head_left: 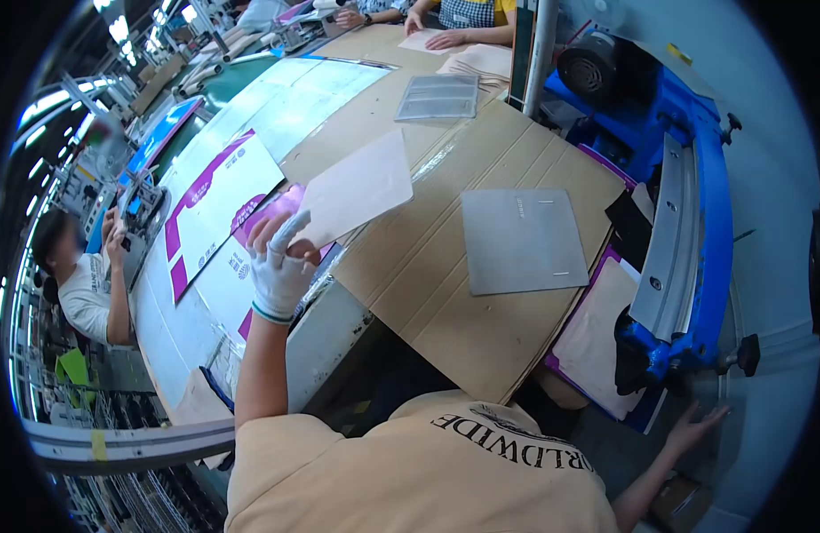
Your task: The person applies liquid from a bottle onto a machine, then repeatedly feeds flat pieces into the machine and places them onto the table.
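Note:
My left hand (281,265) wears a white glove with bare fingertips and is raised over the table's edge. Its fingers are closed on a pale pink sheet (361,188), which is held by its lower left corner. Under and beside that hand are white and purple printed sheets (216,197). At the far lower right my right hand (696,428) is bare, with its fingers spread and nothing in it, below the blue machine. On the cardboard (410,284) in front of me lies a grey translucent plate (524,242).
A blue machine (714,222) with a long metal bar stands at the right, over a purple-edged tray (597,342) bearing pale sheets. A second clear plate (437,97) lies farther back. One co-worker (90,284) is at the left; others' hands (445,37) work on sheets at the far end.

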A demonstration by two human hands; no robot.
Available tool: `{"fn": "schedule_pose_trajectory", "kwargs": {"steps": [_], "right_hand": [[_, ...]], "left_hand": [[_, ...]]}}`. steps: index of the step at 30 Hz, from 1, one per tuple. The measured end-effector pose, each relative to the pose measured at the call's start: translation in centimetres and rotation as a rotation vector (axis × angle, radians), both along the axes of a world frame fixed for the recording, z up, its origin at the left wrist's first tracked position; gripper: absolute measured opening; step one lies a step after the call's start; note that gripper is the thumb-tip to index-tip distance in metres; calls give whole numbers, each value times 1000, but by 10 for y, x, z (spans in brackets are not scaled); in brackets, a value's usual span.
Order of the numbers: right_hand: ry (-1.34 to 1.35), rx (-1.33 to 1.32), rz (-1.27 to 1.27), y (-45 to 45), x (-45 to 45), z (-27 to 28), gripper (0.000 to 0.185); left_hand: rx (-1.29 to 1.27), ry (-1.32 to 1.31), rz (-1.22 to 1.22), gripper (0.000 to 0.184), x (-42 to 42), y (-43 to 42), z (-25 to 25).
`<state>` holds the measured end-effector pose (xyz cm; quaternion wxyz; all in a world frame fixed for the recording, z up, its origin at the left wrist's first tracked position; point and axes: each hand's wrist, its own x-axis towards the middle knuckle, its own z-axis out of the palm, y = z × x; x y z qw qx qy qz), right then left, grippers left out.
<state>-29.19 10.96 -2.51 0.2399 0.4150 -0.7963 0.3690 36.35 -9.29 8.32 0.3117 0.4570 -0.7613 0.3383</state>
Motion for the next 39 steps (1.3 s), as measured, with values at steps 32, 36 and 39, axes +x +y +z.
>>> {"fn": "schedule_pose_trajectory", "kwargs": {"steps": [32,36,39], "right_hand": [[52,158,-158,23,23,-13,62],[103,189,-154,27,23,-20,61],[20,258,-146,10,59,-3,60]], "left_hand": [[-182,239,81,24,66,-60,-17],[99,289,416,54,123,-191,8],[830,3,1105,103,146,-259,3]]}}
